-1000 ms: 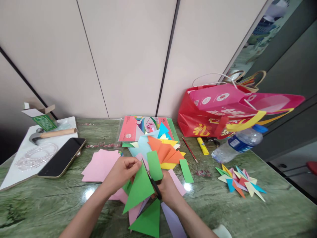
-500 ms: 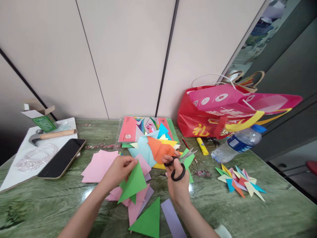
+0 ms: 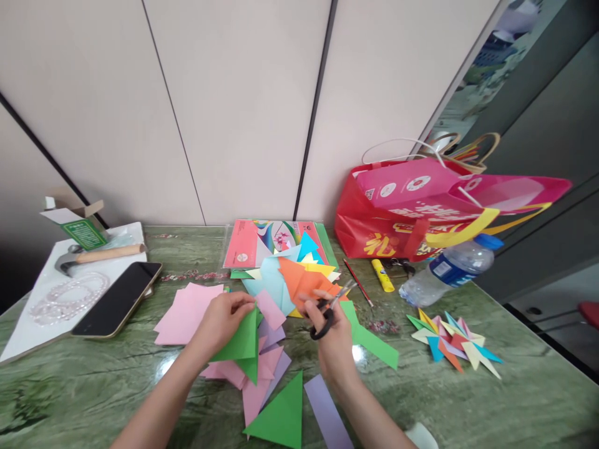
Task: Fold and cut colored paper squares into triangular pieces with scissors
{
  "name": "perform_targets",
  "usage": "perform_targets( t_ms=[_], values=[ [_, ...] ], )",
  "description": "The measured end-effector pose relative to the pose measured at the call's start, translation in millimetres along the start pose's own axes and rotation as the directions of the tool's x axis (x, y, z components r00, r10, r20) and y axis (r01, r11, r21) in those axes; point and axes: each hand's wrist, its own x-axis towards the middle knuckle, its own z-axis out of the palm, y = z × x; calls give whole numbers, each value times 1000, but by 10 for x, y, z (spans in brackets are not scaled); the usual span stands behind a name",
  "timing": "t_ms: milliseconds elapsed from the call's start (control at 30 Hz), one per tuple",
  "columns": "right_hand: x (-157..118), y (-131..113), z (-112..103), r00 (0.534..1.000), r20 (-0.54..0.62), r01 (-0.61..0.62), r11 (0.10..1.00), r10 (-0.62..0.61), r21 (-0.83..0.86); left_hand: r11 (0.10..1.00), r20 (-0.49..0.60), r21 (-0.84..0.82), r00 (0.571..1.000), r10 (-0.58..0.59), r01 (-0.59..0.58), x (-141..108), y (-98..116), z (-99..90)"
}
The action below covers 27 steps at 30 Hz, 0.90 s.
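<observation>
Folded green paper (image 3: 243, 347) hangs from my left hand (image 3: 228, 319), pinched between thumb and fingers over pink and purple pieces. My right hand (image 3: 333, 330) has its fingers in the black handles of the scissors (image 3: 330, 310), whose blades point up and to the right, away from the green paper. Beyond the scissors lies orange paper (image 3: 302, 282) on a pile of coloured sheets. A green strip (image 3: 378, 347) rests to the right of my right hand. Nearer the front edge are a green triangle (image 3: 283, 415) and a purple strip (image 3: 327, 411).
At the left are pink sheets (image 3: 189, 312), a phone (image 3: 118, 299) and a hammer (image 3: 110, 254). A red bag (image 3: 360, 218), a bottle (image 3: 452, 271), a yellow glue stick (image 3: 382, 276), a red pencil (image 3: 358, 282) and folded paper stars (image 3: 453, 342) are at the right.
The green paper in my left hand has turned and shifted slightly left. My right hand and the scissors have moved a little left, and a green strip now lies flat to their right.
</observation>
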Motion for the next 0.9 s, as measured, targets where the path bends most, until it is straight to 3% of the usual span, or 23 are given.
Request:
perform_targets(
  t_ms=[100,200,467,900],
  values=[
    [52,68,-39,996,-37,-84,995,83,-44,997,-47,71,999,5,-2,-4,-51,5],
    [99,90,-84,989,-117,-95,994,87,-61,993,-88,117,996,11,-1,-4,-83,8],
    [119,103,-114,967,-167,-196,980,192,-11,994,-113,106,993,32,-20,-8,-39,28],
    [113,28,-40,984,-125,-110,981,130,160,989,-63,-146,998,-14,5,-47,116,67]
  ],
)
